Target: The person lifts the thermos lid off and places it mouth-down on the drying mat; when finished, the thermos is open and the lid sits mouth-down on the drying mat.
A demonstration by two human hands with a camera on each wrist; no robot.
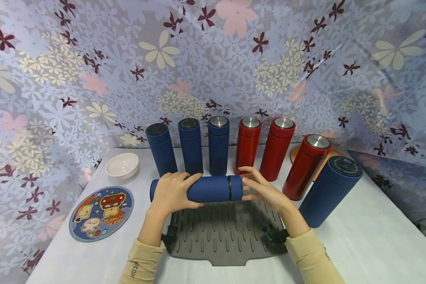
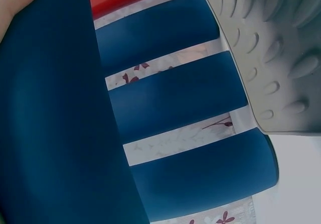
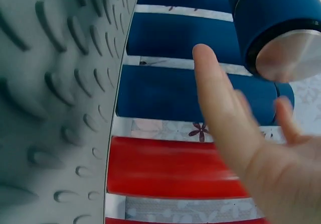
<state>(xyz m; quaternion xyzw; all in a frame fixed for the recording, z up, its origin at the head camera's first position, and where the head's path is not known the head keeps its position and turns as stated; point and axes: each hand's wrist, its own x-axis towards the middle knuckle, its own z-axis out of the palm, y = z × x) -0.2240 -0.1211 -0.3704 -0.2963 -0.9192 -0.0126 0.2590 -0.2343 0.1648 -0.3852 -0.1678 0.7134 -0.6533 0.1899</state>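
Head view: blue bottle (image 1: 209, 189) lying sideways in the grip over the far part of the grey mat (image 1: 218, 240)

From the table's near side, an onlooker sees the left hand (image 1: 174, 192) wrapped around the barrel, thumb toward the mat. The right hand (image 1: 264, 190) holds nothing visible: its fingers spread loosely just beside the steel-topped lid (image 3: 290, 58), and whether a fingertip touches it cannot be told. Beyond the mat stand three upright blue bottles (image 1: 190, 150); beyond it and toward its right, three red bottles (image 1: 278, 150). A further dark-topped bottle (image 1: 330, 191) stands to the mat's right, a white bowl (image 1: 122, 165) and a round placemat (image 1: 101, 213) to its left.

Handling (judged): the shell looks stiff and sturdy, of moderate weight, its contents unknown. The smooth, round surface could slip or roll. Best hold: fingers well around mid-barrel, clear of the dark seam (image 1: 230, 188), since the lid may twist; a second hand could steady that end.
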